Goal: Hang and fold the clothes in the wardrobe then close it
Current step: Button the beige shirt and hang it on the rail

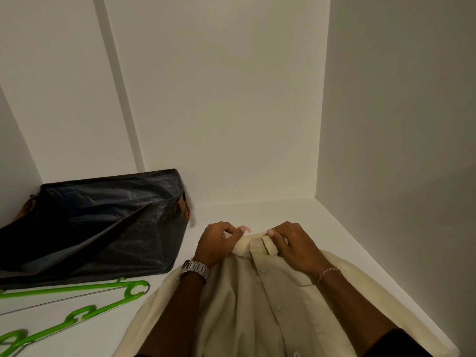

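A cream button-up shirt [270, 300] lies front-up on the white wardrobe shelf [296, 215], collar toward the back wall. The left hand [219, 243] and the right hand [293, 246] each pinch the collar from either side, fingers [277, 234] curled. Toward the shelf's left edge sits a dark storage bag [98, 222], well apart from the right wall. Green hangers [85, 302] lie at the front left corner, just before the bag.
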